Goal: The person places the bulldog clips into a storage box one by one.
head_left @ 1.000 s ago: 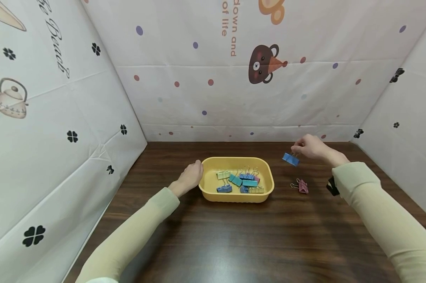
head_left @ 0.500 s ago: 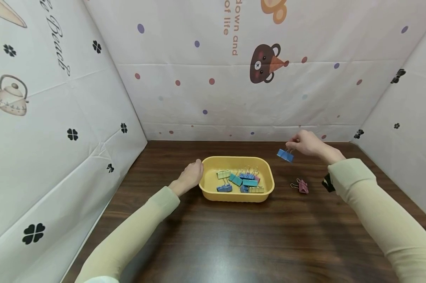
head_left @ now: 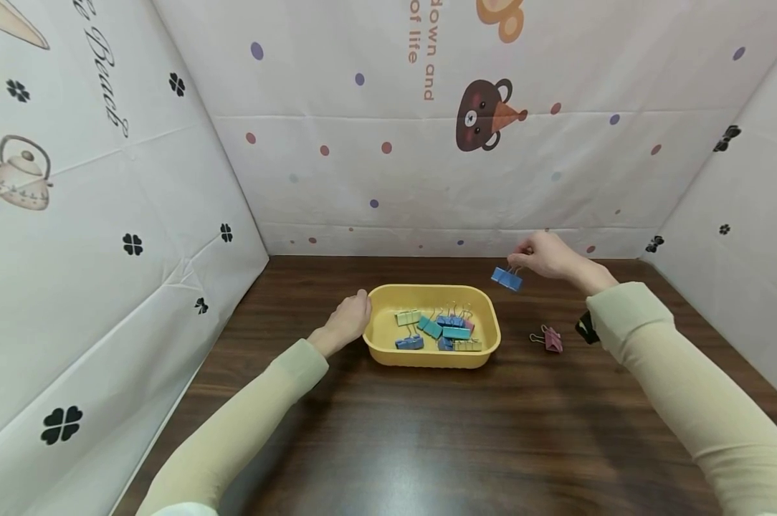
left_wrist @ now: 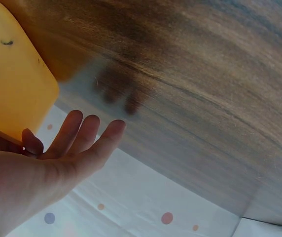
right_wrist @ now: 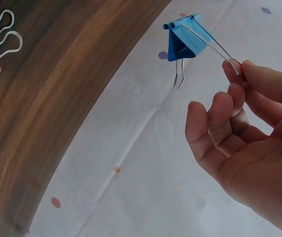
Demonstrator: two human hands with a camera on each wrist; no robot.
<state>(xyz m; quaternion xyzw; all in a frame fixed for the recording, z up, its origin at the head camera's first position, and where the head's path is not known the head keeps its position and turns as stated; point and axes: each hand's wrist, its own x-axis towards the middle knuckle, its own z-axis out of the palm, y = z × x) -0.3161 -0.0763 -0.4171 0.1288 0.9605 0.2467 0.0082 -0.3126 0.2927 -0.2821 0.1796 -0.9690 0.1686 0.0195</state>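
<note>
In the head view, my left hand (head_left: pixel 348 322) holds the left rim of a yellow plastic tray (head_left: pixel 388 360). One bent finger touches the tray wall (left_wrist: pixel 17 74) in the left wrist view, the other fingers extending loosely away; its thumb is mostly hidden. Several binder clips lie inside, among them a teal one (head_left: pixel 430 328), a pale green one (head_left: pixel 408 318) and a blue one (head_left: pixel 410 344). Right of the tray, my right hand (head_left: pixel 550 256) pinches one wire handle of a blue binder clip (right_wrist: pixel 190 37) between thumb and index finger, in the air.
A pink binder clip (head_left: pixel 552 340) lies on the dark wooden table (head_left: pixel 388 437), right of the tray. White patterned cloth walls (head_left: pixel 337 186) enclose the table at the back and both sides.
My right hand has moved left and slightly up with the blue binder clip, nearer the tray. My left hand and the tray have stayed in place.
</note>
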